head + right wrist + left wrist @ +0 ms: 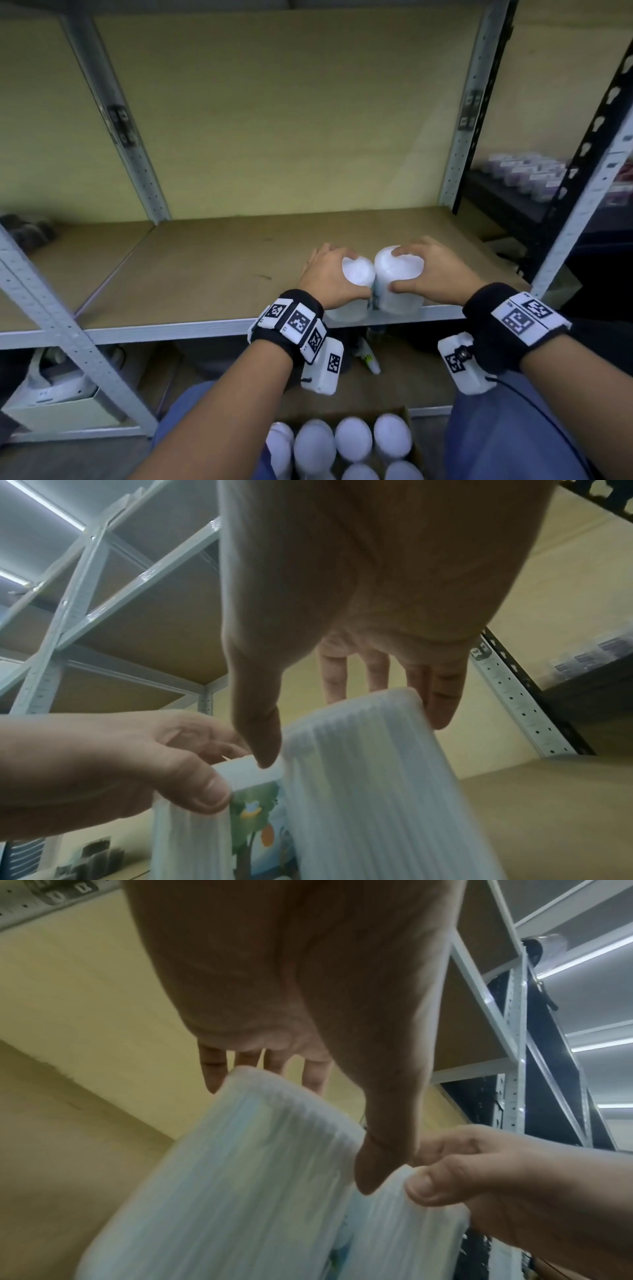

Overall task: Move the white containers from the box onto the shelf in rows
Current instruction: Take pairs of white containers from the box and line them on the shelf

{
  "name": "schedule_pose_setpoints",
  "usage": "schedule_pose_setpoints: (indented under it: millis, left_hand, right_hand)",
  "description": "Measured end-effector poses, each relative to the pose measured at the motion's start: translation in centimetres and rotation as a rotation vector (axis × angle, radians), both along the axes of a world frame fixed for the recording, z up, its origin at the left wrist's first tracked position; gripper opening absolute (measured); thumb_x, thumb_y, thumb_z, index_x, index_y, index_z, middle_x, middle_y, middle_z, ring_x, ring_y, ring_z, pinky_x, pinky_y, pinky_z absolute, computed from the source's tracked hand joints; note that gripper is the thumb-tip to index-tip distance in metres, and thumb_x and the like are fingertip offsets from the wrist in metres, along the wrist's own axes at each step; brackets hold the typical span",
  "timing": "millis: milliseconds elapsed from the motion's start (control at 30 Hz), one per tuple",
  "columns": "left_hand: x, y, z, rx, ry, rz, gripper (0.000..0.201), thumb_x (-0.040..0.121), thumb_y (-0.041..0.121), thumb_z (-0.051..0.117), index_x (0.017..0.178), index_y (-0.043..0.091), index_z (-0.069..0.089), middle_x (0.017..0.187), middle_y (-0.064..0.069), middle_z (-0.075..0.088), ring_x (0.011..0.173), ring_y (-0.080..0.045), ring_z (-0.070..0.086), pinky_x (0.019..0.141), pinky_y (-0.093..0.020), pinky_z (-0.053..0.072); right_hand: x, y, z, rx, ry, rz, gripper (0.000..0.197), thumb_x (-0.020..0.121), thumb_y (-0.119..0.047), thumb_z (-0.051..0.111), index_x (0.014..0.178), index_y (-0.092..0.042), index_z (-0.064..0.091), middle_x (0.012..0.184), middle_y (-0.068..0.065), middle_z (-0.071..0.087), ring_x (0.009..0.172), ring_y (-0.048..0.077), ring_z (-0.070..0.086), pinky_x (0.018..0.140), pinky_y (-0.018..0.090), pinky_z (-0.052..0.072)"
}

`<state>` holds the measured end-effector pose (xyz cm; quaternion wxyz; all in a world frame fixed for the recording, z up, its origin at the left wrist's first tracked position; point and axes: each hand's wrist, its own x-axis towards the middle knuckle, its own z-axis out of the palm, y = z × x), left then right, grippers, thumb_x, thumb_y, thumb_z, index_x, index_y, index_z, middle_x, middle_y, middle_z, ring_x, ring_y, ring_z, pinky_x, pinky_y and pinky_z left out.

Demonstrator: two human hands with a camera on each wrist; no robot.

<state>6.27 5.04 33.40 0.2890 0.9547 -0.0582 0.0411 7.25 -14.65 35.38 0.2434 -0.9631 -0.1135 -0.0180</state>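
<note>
Boxed containers (352, 442) sit nearest, below my wrists. Left hand (329, 274) grips one container (358, 270) by its top, right hand (431, 270) another (397, 267); both touching, long axes upright, over the shelf (205, 267) front edge, bare board beyond.

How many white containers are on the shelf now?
2. The left container is held by the left hand, the right container by the right hand; they touch at the shelf's front edge. None seems hidden.
</note>
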Motion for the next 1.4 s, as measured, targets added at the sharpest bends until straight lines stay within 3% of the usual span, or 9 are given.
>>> schedule_pose_setpoints:
  millis: [167,367,600,700,867,1000,1167,1300,1400]
  left_hand:
    - [2.8,0.5,-0.8,-0.006,0.011,0.012,0.064,0.063,0.043,0.078,0.121,0.027,0.055,0.127,0.002,0.046,0.123,-0.023,0.041,0.104,-0.041,0.039]
    - [4.0,0.3,-2.1,0.014,-0.023,0.011,0.062,0.066,0.042,0.076,0.122,0.027,0.054,0.132,0.005,0.046,0.123,-0.019,0.040,0.103,-0.037,0.036]
    - [3.4,0.5,-2.4,0.047,-0.036,-0.017,0.067,0.071,0.049,0.072,0.129,0.028,0.048,0.136,0.006,0.042,0.128,-0.019,0.036,0.107,-0.037,0.033]
    - [2.4,0.7,-1.8,0.027,-0.087,-0.027,0.060,0.075,0.049,0.068,0.127,0.027,0.049,0.133,0.007,0.042,0.127,-0.017,0.035,0.107,-0.035,0.033]
    - [0.6,1.0,-0.7,0.028,-0.142,-0.055,0.039,0.084,0.032,0.061,0.121,0.019,0.057,0.126,0.004,0.047,0.123,-0.014,0.037,0.103,-0.025,0.032]
    - [-0.2,0.9,-0.3,0.057,-0.101,-0.061,0.027,0.087,0.020,0.056,0.113,0.016,0.062,0.122,0.001,0.053,0.123,-0.015,0.041,0.101,-0.024,0.033]
    - [0.2,0.7,-0.2,0.078,-0.111,-0.047,0.025,0.091,0.012,0.051,0.112,0.016,0.064,0.124,-0.001,0.056,0.122,-0.017,0.046,0.091,-0.018,0.034]
    - [1.3,0.4,-0.7,0.118,-0.170,-0.035,0.027,0.092,0.012,0.051,0.113,0.019,0.065,0.127,0.000,0.057,0.123,-0.017,0.047,0.096,-0.019,0.031]
    - [2.5,0.2,-1.0,0.099,-0.175,-0.027,0.027,0.093,0.013,0.050,0.112,0.019,0.067,0.126,0.002,0.058,0.120,-0.015,0.047,0.093,-0.017,0.031]
  right_hand:
    - [2.6,0.7,-0.9,0.004,0.027,-0.013,0.061,0.069,-0.037,0.081,0.125,-0.022,0.060,0.137,0.004,0.045,0.127,0.021,0.044,0.099,0.027,0.035]
    - [4.4,1.0,-3.0,0.061,0.038,-0.033,0.060,0.070,-0.033,0.080,0.125,-0.018,0.060,0.137,0.002,0.047,0.125,0.020,0.047,0.096,0.023,0.034]
    - [3.9,0.7,-3.1,-0.051,0.034,-0.005,0.065,0.073,-0.050,0.071,0.131,-0.027,0.052,0.141,-0.002,0.042,0.132,0.025,0.037,0.111,0.038,0.030]
    - [3.0,0.5,-2.4,-0.085,-0.014,-0.024,0.054,0.076,-0.049,0.066,0.125,-0.031,0.054,0.138,-0.004,0.044,0.131,0.024,0.035,0.110,0.042,0.030]
    - [1.5,0.4,-1.3,-0.103,-0.012,0.016,0.032,0.085,-0.032,0.064,0.116,-0.023,0.063,0.120,-0.001,0.056,0.121,0.020,0.045,0.103,0.033,0.037]
    - [0.8,0.4,-1.1,-0.116,0.006,0.039,0.028,0.089,-0.024,0.061,0.116,-0.021,0.064,0.123,0.000,0.059,0.118,0.017,0.050,0.099,0.028,0.040]
    - [1.2,0.8,-0.7,-0.142,-0.021,0.031,0.024,0.091,-0.021,0.058,0.113,-0.019,0.066,0.122,0.001,0.062,0.115,0.017,0.055,0.098,0.029,0.044]
    - [2.6,0.7,-1.1,-0.164,-0.063,0.031,0.022,0.091,-0.022,0.058,0.111,-0.020,0.068,0.121,-0.001,0.064,0.113,0.018,0.059,0.097,0.030,0.046]
    - [4.0,0.2,-1.6,-0.146,-0.080,0.026,0.022,0.091,-0.021,0.057,0.110,-0.022,0.068,0.120,-0.003,0.065,0.112,0.016,0.059,0.097,0.029,0.046]
